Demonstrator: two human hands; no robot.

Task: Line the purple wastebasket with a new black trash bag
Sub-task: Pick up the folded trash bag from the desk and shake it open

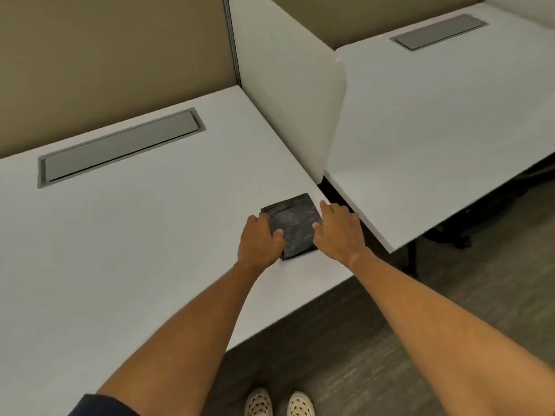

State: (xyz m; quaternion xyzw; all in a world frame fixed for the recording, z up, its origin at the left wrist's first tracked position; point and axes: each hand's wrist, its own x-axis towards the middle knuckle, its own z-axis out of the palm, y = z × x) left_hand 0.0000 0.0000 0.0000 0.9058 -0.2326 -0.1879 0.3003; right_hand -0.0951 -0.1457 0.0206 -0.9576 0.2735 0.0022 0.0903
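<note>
A folded black trash bag [295, 222] lies flat near the right front corner of the white desk [150, 235]. My left hand [261, 240] rests on the bag's left edge, thumb on top of it. On the bag's right edge my right hand [338, 231] touches it with spread fingers. Both hands bracket the bag, which still lies on the desk. The purple wastebasket is not in view.
A white divider panel [288, 85] stands just behind the bag, separating a second white desk [435, 130] on the right. Each desk has a grey cable hatch [120, 148]. Dark carpet [375, 355] and my shoes lie below the desk's front edge.
</note>
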